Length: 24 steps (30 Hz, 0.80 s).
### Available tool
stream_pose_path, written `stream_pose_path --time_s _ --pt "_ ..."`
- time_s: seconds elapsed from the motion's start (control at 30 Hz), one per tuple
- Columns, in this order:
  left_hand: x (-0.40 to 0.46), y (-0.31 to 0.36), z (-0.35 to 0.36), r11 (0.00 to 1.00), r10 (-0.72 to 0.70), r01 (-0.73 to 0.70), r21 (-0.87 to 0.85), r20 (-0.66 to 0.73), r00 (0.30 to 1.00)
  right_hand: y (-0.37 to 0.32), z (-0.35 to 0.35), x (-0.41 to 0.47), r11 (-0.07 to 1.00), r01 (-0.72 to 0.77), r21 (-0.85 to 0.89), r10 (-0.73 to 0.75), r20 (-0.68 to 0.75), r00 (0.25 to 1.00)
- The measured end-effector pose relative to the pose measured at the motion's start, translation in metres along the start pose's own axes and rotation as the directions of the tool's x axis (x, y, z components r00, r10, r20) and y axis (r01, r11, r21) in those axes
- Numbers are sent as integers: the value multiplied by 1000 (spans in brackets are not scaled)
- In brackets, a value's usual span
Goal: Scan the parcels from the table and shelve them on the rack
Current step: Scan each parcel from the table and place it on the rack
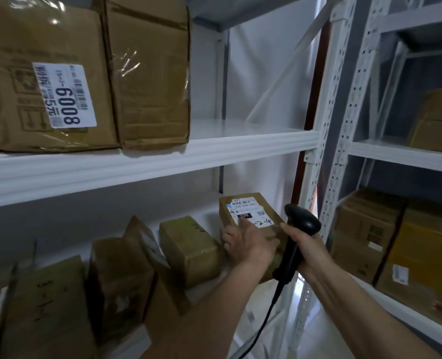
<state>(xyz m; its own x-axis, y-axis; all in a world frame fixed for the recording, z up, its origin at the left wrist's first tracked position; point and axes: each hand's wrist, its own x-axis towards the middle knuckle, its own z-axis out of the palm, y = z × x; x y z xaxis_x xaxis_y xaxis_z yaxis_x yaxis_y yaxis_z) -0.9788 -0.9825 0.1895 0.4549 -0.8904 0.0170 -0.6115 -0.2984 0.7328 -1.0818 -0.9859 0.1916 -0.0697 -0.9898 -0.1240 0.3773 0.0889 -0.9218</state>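
Head view, the only one: the left hand (248, 244) sits just right of centre in the lower half of the frame, fingers spread and curled over the near end of a small labelled parcel (251, 216), thumb lying on its white label. That parcel rests on the lower shelf (214, 278) of the white rack (147, 161), its far end tipped up towards the back wall. The right hand (309, 251), just to the right, is wrapped tight round the handle of a black scanner (299, 233), whose head rises above the knuckles and whose cable trails down towards the bottom edge.

The step looks like seating the parcel in the row. Done well, it would be pushed back until it lies flat, label up and readable, with the thumb slid off the label and the scanner and its cable held away from the shelf edge.

To the left of the parcel, almost touching it, lies a plain brown box (192, 248); further left, towards the lower left corner, several more boxes lean unevenly and crowd that side. The rack's perforated upright (315, 182) bounds the slot on the right. In the upper left, a large carton marked 6008 (43, 81) stands on the shelf above. A second rack (406, 154) at the right edge holds more cartons.
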Motion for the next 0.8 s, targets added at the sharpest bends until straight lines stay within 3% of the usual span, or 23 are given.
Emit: stream_pose_path --time_s 0.13,0.27,0.5,0.63,0.73,0.8 --pt "25 -5 -3 990 41 -27 141 -96 995 6 9 24 996 -91 -11 91 59 994" --pt "37 -18 -10 986 4 31 164 -212 977 3 24 38 992 -120 -47 126 152 980" --pt "36 -20 -17 977 -14 59 204 -214 977 5 22 53 976 -198 -88 215 306 927" --pt "30 -21 -14 997 -62 52 -57 -195 979 7 11 45 975 -115 -190 171 307 936" --pt "11 -22 -29 975 -75 -8 -223 -360 930 8 14 28 971 -19 -240 98 320 942" --pt "-8 -27 -43 958 -109 -25 -287 -442 890 10 19 10 976 -22 -219 112 411 905"
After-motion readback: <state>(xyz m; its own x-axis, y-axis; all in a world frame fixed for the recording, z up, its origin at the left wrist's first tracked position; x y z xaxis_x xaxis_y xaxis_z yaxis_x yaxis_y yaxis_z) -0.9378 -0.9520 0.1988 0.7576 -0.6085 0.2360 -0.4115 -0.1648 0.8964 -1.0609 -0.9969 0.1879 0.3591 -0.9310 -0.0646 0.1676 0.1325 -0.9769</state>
